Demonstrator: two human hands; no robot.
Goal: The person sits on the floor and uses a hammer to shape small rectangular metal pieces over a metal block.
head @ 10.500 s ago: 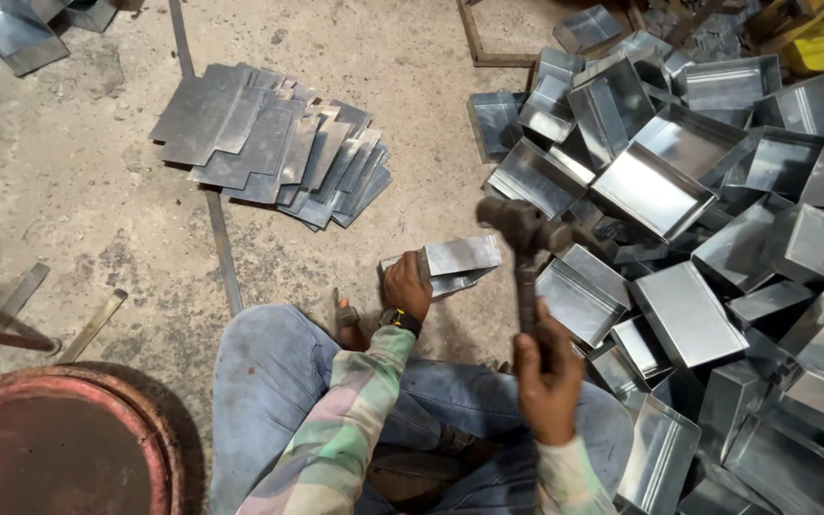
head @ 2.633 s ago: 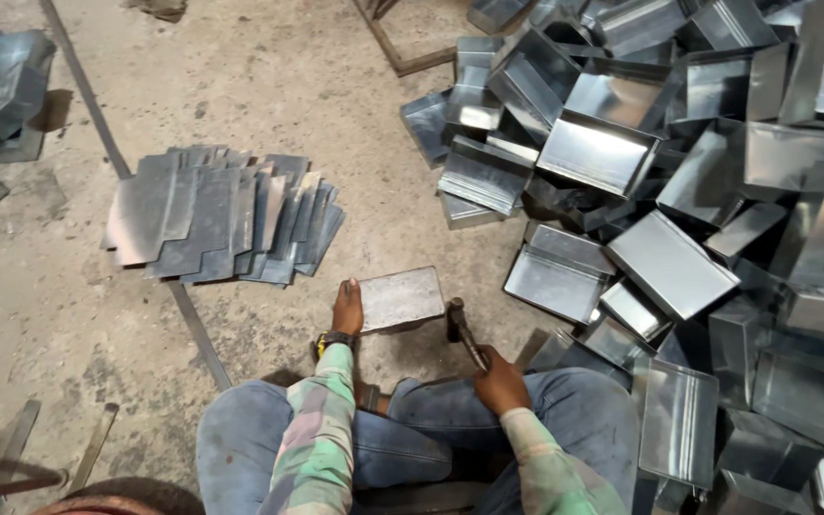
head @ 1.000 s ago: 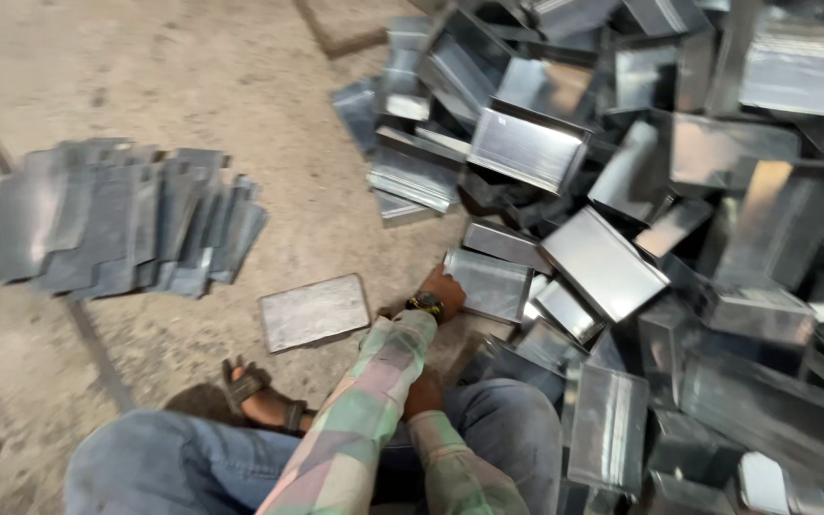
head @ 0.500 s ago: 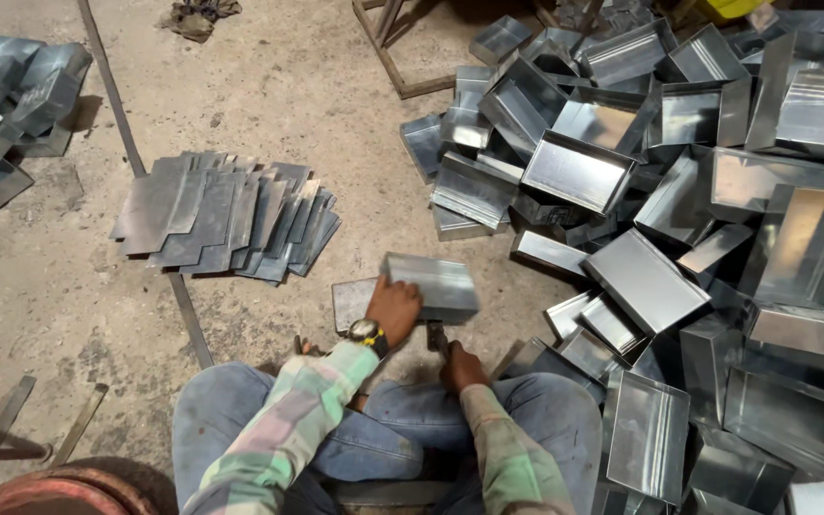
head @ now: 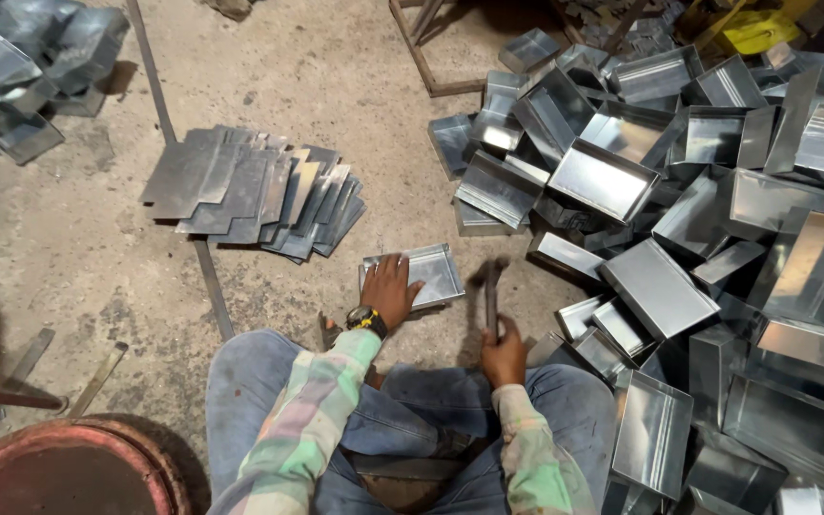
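Shallow grey sheet-metal tray (head: 426, 274) lies flat on the concrete floor (head: 78, 248), just ahead of the knees. It is pinned under the flat, spread left hand (head: 392, 289). Dark hammer (head: 491, 291) is gripped by the handle in the closed right hand (head: 504, 349), head blurred beside the tray's right edge. Blows are best kept on the raised rim, fingers held well clear. Pile of finished trays (head: 679, 200) sits right.

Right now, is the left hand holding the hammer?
No. The left hand lies flat on the metal tray on the floor, while the right hand grips the hammer.
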